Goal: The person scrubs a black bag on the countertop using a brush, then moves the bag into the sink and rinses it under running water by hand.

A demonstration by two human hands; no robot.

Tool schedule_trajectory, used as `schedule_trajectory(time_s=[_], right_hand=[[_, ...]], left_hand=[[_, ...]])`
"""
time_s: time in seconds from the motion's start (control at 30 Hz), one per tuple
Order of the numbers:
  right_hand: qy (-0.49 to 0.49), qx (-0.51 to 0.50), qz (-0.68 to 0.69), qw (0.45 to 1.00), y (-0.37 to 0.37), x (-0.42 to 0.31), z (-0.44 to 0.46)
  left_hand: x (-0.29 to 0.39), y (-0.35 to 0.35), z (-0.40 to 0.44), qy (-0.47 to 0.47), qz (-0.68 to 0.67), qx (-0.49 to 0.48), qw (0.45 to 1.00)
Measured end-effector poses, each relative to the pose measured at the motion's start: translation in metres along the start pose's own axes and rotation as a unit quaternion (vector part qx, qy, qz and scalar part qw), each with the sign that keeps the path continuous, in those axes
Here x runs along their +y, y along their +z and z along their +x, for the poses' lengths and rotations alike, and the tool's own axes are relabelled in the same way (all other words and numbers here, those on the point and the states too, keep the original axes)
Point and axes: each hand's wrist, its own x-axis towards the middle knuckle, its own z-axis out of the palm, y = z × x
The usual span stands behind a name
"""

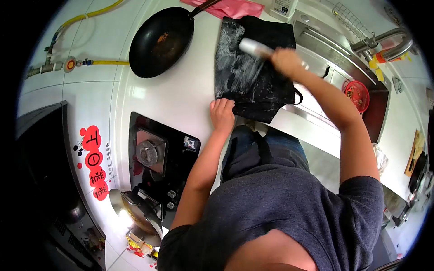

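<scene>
A black cloth item (266, 67) with a small loop at its right edge lies spread on the white counter, whitish suds smeared over its left part. Its exact kind I cannot make out. My right hand (288, 62) is closed around a white scrubbing brush (255, 47), held over the sudsy area; both are slightly blurred, and the bristles are hidden. At the cloth's lower left edge, my left hand (222, 113) lies palm down, its fingers stretched flat on the fabric.
A black wok (162, 43) sits left of the cloth, near a pink cloth (235, 8) and a white bottle (284, 8). To the right is a sink with a faucet (379, 43) and red basket (357, 96). A gas stove (153, 153) stands lower left.
</scene>
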Motion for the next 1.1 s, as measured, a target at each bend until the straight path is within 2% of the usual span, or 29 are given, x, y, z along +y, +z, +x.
schedule_trajectory(time_s=[0.07,0.1,0.13,0.17,0.2,0.23,0.33,0.37,0.4,0.43,0.5,0.57,0.6,0.63,0.7,0.77,0.87,0.93,1.07,1.1], right_hand=[[0.089,0.019,0.012,0.996,-0.021,0.028,0.014],[0.060,0.033,0.045,0.997,-0.030,0.022,0.013],[0.027,-0.027,0.034,0.999,-0.024,0.007,0.014],[-0.006,-0.029,0.038,0.999,-0.032,-0.028,-0.007],[-0.079,-0.100,0.012,0.992,-0.043,-0.061,-0.030],[-0.015,-0.167,0.149,0.975,-0.019,-0.098,-0.047],[-0.090,-0.111,0.071,0.987,-0.008,-0.074,-0.040],[-0.025,-0.102,0.058,0.993,-0.014,-0.050,-0.024],[0.012,-0.025,0.057,0.998,-0.017,-0.021,-0.011],[0.090,0.019,0.077,0.993,-0.018,0.002,0.002],[0.081,0.051,0.062,0.993,-0.020,0.011,0.007],[0.022,-0.017,0.055,0.998,-0.028,-0.022,-0.009],[-0.049,-0.051,0.027,0.997,-0.042,-0.050,-0.033],[-0.087,-0.141,0.035,0.986,-0.045,-0.081,-0.050],[-0.096,-0.106,0.035,0.989,-0.026,-0.078,-0.046],[-0.046,-0.061,0.046,0.996,-0.026,-0.052,-0.021],[0.096,0.092,0.088,0.987,-0.024,-0.001,0.024],[0.031,-0.011,0.030,0.999,-0.032,-0.014,0.029],[-0.183,-0.085,0.060,0.978,-0.050,-0.101,-0.047],[-0.139,-0.098,0.062,0.983,-0.049,-0.096,-0.040]], left_hand=[[0.002,0.002,-0.003,0.014,0.000,0.032,0.999],[0.001,0.002,-0.004,0.024,0.001,0.045,0.999],[0.002,0.003,-0.006,0.023,0.006,0.056,0.998],[0.003,0.005,-0.008,0.021,0.008,0.070,0.997],[0.003,0.009,-0.009,0.020,0.009,0.082,0.996],[0.000,0.014,-0.012,0.016,0.011,0.078,0.997],[-0.002,0.009,-0.013,0.028,0.011,0.063,0.998],[-0.003,0.006,-0.012,0.026,0.008,0.047,0.999],[0.000,0.003,-0.016,0.019,0.009,0.034,0.999],[0.001,0.003,-0.014,0.015,0.011,0.026,0.999],[0.000,0.001,-0.012,0.014,0.009,0.033,0.999],[-0.002,0.009,-0.016,0.012,-0.003,0.067,0.998],[-0.002,0.011,-0.013,0.011,-0.004,0.074,0.997],[-0.001,0.012,-0.014,0.007,-0.005,0.077,0.997],[0.000,0.010,-0.018,0.002,-0.006,0.073,0.997],[0.000,0.007,-0.017,0.003,-0.007,0.067,0.998],[-0.001,0.004,-0.015,0.008,-0.015,0.047,0.999],[-0.002,0.006,-0.017,0.011,-0.014,0.059,0.998],[-0.001,0.008,-0.016,0.008,-0.009,0.064,0.998],[0.000,0.008,-0.016,0.010,-0.010,0.062,0.998]])
